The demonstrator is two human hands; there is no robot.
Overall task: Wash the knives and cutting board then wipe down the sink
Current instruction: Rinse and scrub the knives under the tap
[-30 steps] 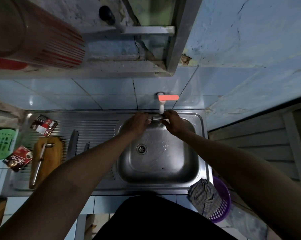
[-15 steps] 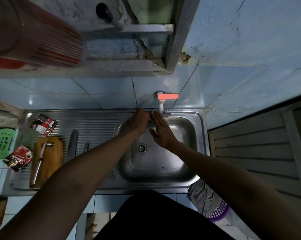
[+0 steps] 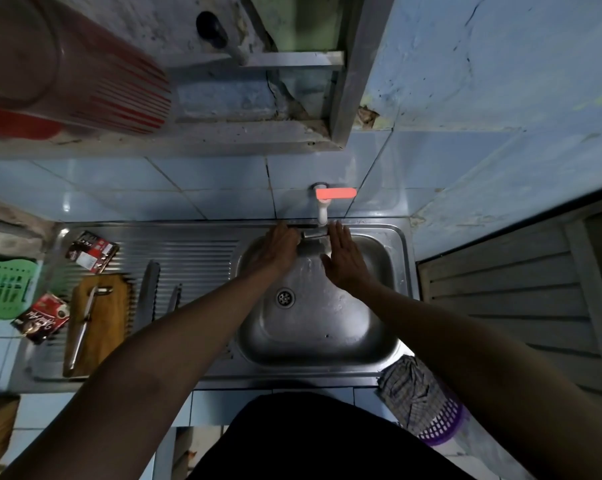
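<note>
— Where are the hands?
— Centre of the frame, over the stainless steel sink basin (image 3: 327,344). The left hand (image 3: 275,252) and right hand (image 3: 344,261) are both spread flat and empty under the white tap with a red lever (image 3: 322,202).
— And the washing-up?
— Left of frame: the brown wooden cutting board (image 3: 109,323) carries a long metal-handled knife (image 3: 83,327); another grey-bladed knife (image 3: 147,292) lies beside it.

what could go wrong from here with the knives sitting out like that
The large knife lies bare on the ribbed drainboard right beside the left forearm; a blind reach back could meet the blade. Another knife rests loose on the cutting board and might slide off if wet hands lift the board.
</note>
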